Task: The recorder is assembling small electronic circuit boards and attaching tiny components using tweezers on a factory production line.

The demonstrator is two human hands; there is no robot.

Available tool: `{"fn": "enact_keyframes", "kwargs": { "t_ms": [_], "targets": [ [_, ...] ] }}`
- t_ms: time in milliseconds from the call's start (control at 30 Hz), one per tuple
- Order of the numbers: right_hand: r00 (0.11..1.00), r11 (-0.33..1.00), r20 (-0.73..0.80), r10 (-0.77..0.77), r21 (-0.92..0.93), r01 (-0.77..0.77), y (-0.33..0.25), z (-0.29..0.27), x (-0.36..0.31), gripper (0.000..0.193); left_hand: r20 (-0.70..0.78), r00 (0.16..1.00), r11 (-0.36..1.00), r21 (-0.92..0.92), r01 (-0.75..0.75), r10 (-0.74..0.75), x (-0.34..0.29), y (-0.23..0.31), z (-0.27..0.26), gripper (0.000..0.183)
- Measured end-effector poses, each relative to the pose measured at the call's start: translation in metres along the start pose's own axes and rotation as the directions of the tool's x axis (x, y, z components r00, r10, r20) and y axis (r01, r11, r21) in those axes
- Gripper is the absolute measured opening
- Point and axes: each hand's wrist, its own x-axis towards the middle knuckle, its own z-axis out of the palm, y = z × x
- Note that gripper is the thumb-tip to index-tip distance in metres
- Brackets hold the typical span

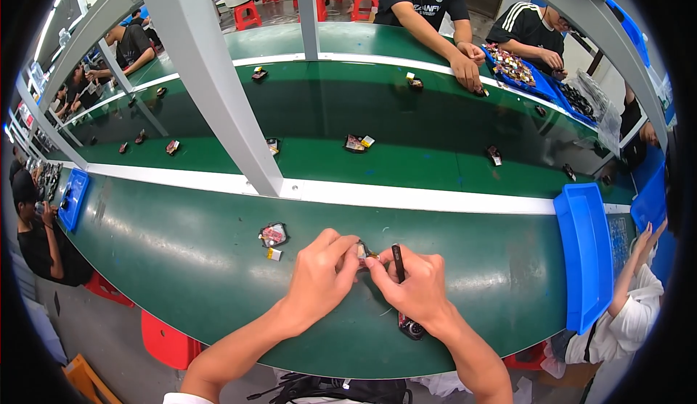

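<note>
From the head view, the glossy green surface [181,230] spreads wide to the left of both hands, and also to the right as far as a deep blue rectangular plastic tray [587,259]. A white straight-edged rail [406,200] bounds its far side; the near edge bows below the forearms.

The tray's blue floor shows inside its raised walls. Beyond the rail, near a co-worker, another blue plastic tray [539,90] holds a heap of small red, white and yellow parts.

The small dark electronic assembly [363,251], with pale and reddish patches, sits over the surface's middle, partly hidden by fingertips. The left hand [324,270] pinches it; the right hand [415,279] touches its other side while gripping a slim black pen-shaped tool [398,262], held nearly upright. A black-and-red circuit assembly [274,235] lies to the left.
</note>
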Motion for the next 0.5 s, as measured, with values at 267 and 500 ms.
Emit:
{"fn": "enact_keyframes", "kwargs": {
  "t_ms": [267,500],
  "targets": [
    [0.965,0.922,0.076,0.251,0.286,-0.262,0.001,-0.005,0.0,0.016,0.415,0.845,0.701,-0.488,0.52,-0.338,0.01,0.001,-0.012,0.023],
    [0.849,0.607,0.253,0.465,0.607,-0.513,0.002,-0.014,0.004,0.015,0.403,0.874,0.626,-0.616,0.479,-0.272,0.01,0.008,-0.013,0.04]
  ]
}}
